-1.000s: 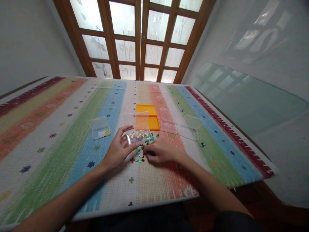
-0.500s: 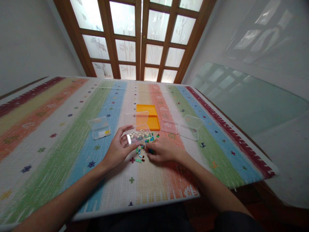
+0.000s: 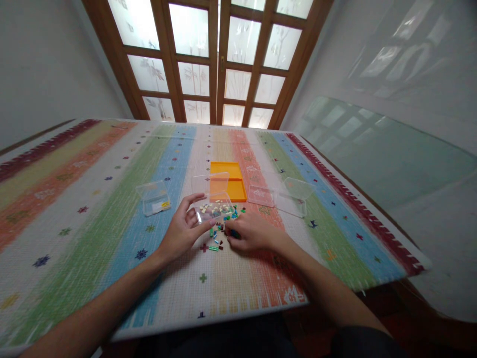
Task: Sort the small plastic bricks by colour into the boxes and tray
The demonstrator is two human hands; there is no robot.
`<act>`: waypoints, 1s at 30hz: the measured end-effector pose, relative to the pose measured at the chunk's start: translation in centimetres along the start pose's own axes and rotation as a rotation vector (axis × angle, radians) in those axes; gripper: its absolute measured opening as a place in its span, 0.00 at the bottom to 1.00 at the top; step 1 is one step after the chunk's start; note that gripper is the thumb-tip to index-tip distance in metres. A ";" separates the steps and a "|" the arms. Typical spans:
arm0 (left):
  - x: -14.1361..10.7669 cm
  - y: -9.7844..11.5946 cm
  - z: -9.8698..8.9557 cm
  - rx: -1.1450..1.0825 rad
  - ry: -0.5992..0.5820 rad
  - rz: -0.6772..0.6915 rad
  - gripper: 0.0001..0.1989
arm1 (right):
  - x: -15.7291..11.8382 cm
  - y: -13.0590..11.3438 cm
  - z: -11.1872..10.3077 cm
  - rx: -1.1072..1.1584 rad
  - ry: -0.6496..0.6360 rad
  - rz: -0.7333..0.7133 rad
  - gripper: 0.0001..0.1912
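My left hand (image 3: 181, 226) grips a clear plastic box (image 3: 199, 217) by its left side, thumb along the near edge. Its hinged lid stands open, and small cream-coloured pieces (image 3: 213, 207) lie inside. To the right, my right hand (image 3: 255, 229) rests low over the table with its fingers closed among tiny coloured pieces. Whatever its fingertips pinch is hidden. Around them lie loose blue and green pieces (image 3: 234, 214), dark red bits (image 3: 221, 242) and a light green strip (image 3: 213, 248). The pieces are too small to name exactly.
Behind the clear box lies an opened orange case (image 3: 235, 190). An open clear box (image 3: 156, 205) with a few yellow and white bits stands left; another open clear box (image 3: 292, 205) stands right. A striped cloth (image 3: 175, 298) covers the table, with glass-paned doors beyond.
The clear box in my left hand has tilted very slightly, and the bright glare at its near corner has shrunk. My right hand stays in nearly the same place.
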State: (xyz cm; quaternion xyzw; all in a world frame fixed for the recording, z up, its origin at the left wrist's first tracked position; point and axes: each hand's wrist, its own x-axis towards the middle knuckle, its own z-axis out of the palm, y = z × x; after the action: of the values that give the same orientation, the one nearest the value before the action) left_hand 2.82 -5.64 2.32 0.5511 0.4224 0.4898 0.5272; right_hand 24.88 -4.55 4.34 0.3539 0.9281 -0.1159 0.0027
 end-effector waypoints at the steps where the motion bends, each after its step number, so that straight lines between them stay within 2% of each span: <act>1: 0.0 0.0 0.0 -0.001 -0.004 -0.002 0.33 | 0.0 0.0 -0.1 -0.006 -0.008 0.009 0.08; 5: 0.0 0.1 0.0 0.007 -0.015 -0.003 0.33 | -0.2 0.1 -0.2 -0.013 -0.026 0.029 0.08; 11: -0.1 -0.2 -0.1 0.027 -0.009 0.009 0.32 | -0.1 0.5 0.3 0.102 0.002 -0.083 0.06; 15: 0.0 -0.2 -0.1 0.035 -0.015 0.033 0.32 | -0.4 1.0 0.2 0.202 0.138 -0.140 0.06; 19: 0.0 -0.1 0.0 0.018 -0.048 0.017 0.32 | -0.7 1.5 -0.1 0.207 0.374 -0.088 0.08; 22: -0.2 0.0 0.1 0.016 -0.075 -0.005 0.33 | -0.6 2.0 0.0 0.188 0.479 -0.028 0.10; 25: -0.4 0.1 0.3 -0.010 -0.117 -0.042 0.33 | -0.4 2.3 0.2 0.164 0.514 0.034 0.12; 30: -0.9 0.1 0.8 -0.048 -0.174 -0.097 0.33 | -0.3 2.3 0.4 0.130 0.465 0.074 0.13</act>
State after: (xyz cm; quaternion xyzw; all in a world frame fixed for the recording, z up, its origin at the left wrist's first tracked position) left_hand 3.47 -6.64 2.35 0.5576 0.3891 0.4241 0.5982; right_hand 26.59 -3.16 3.47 0.4041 0.8808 -0.0906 -0.2297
